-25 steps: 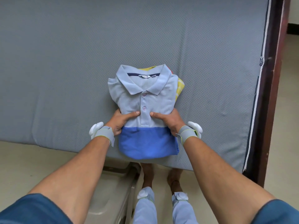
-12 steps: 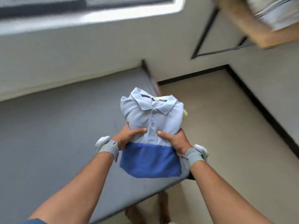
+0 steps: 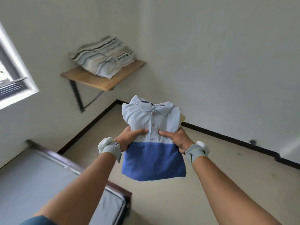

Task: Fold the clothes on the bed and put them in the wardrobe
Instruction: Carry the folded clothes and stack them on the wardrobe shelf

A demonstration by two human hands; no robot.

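**Folded polo held in the air, off the bed**

The bed fills the lower left, its dark wooden edge running on a slant from the left wall down toward the bottom middle, where the grey mattress corner ends. To the right of that edge the beige floor lies open as far as the black skirting along both walls. The two walls meet in a corner above the middle of the view. On the left wall a wooden shelf juts out on a black bracket, with bare wall under it. A folded striped pile sits on the shelf's back part, and the front strip of the board is bare. A window shows at the far left edge.

The polo is held over the floor, just right of the bed's edge and well apart from the shelf. It is folded, collar away from the person, pale blue above and deeper blue below, and the lower part hangs free beneath the hands. A sliver of yellow cloth peeps out at its right side.

Both forearms reach forward and slightly inward, each with a grey wrist strap. The left hand is closed on the polo's left side, thumb lying flat across the front toward the placket, fingers hidden underneath. The right hand grips the right side in the same way, its thumb pointing inward. The two thumb tips are close together without touching.
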